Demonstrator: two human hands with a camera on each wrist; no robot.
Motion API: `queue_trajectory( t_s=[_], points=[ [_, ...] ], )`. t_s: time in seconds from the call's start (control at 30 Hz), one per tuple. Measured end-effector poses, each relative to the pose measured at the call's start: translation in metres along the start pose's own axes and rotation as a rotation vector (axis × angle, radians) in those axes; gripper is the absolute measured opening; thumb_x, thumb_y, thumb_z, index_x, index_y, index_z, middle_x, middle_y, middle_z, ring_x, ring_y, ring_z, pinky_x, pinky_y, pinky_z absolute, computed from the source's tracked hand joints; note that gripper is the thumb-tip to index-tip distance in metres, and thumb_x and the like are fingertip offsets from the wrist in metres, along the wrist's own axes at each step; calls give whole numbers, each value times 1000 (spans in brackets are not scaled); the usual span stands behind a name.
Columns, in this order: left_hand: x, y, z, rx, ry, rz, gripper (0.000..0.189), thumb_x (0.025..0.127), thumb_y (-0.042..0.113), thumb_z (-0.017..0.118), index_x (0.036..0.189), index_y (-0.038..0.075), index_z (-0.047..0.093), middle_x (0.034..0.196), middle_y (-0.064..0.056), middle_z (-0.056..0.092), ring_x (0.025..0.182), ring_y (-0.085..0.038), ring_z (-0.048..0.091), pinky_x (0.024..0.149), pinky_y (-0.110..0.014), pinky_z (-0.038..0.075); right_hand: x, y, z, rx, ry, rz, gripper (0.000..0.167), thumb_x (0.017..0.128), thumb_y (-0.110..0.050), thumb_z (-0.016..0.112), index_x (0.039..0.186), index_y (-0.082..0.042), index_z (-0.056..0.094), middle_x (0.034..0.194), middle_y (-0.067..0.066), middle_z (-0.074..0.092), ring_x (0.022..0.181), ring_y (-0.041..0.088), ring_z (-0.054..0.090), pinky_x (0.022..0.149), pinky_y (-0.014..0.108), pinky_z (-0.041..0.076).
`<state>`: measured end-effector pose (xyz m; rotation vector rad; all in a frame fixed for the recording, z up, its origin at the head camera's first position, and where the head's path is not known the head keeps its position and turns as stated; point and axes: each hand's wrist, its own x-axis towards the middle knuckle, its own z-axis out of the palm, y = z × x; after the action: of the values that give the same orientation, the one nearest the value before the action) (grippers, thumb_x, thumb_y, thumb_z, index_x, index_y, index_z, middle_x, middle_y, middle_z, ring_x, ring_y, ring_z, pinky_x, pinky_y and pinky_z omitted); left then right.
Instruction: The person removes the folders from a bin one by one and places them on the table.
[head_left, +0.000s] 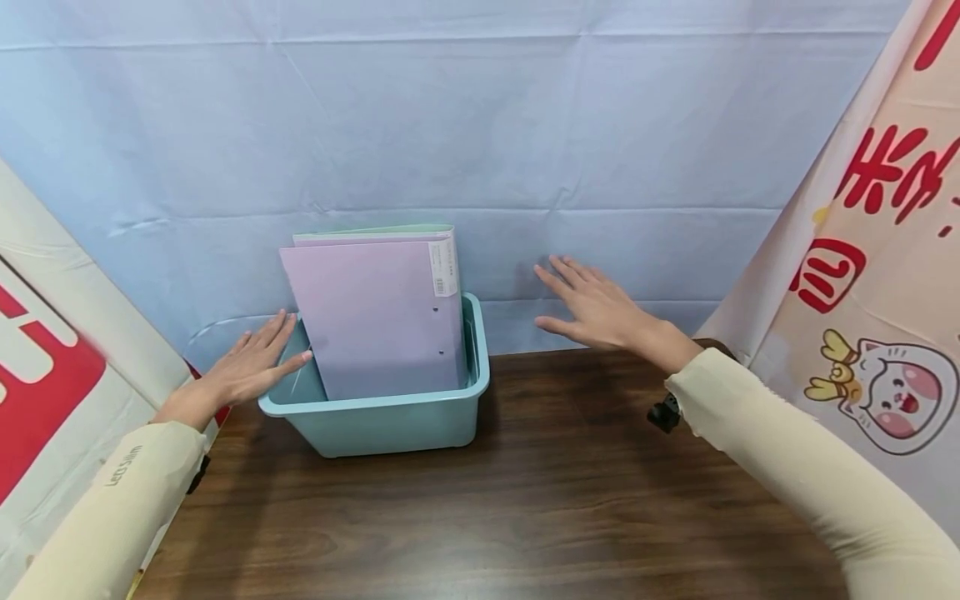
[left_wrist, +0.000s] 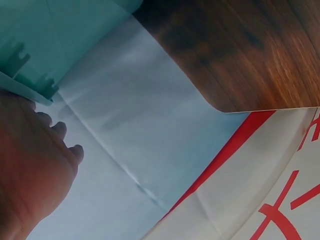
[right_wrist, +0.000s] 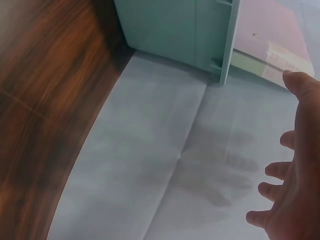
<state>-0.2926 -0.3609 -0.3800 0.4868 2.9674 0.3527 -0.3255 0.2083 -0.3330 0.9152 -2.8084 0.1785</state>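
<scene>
A blue-green plastic bin (head_left: 390, 427) stands on the dark wooden table near its back edge. Upright inside it, leaning slightly, is a purple file folder (head_left: 378, 321) with a white label, and a pale green folder (head_left: 405, 228) shows behind it. My left hand (head_left: 251, 367) is at the bin's left end, fingers straight, its fingertips right by the rim. To the right of the bin, my right hand (head_left: 592, 308) hovers apart from it with fingers spread and nothing in them. In the right wrist view the bin's side wall (right_wrist: 170, 30) rises beyond the thumb.
Behind the table hangs a light blue cloth (head_left: 480, 125). Printed banners flank it, one at left (head_left: 45, 367) and one at right (head_left: 885, 250). The brown tabletop (head_left: 487, 533) spreads in front of the bin.
</scene>
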Motion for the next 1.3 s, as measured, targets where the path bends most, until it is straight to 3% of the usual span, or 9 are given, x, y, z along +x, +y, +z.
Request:
queue_trajectory(
  t_s=[0.5,0.97,1.3],
  points=[
    [3,1,2,-21,5,6,89,111,60,38,170,9,-4,177,-21,-5,161,-48,1,125,-70,-2,24,-24,4,68,20,-121,87,105,-60,56,171,-14,23,176,21,16,162,43,16,128,64,17],
    [8,2,6,13,25,6,89,110,60,40,170,6,1,178,-20,-3,162,-47,5,126,-69,1,42,-42,7,132,-9,-219,85,104,-55,62,170,-16,25,176,18,17,162,39,19,127,64,21],
    [6,3,6,1,28,2,89,111,60,39,170,6,0,178,-20,-3,161,-48,6,126,-69,2,54,-58,12,244,-46,-279,83,104,-52,65,170,-18,28,176,20,17,160,42,21,123,67,27]
  ],
)
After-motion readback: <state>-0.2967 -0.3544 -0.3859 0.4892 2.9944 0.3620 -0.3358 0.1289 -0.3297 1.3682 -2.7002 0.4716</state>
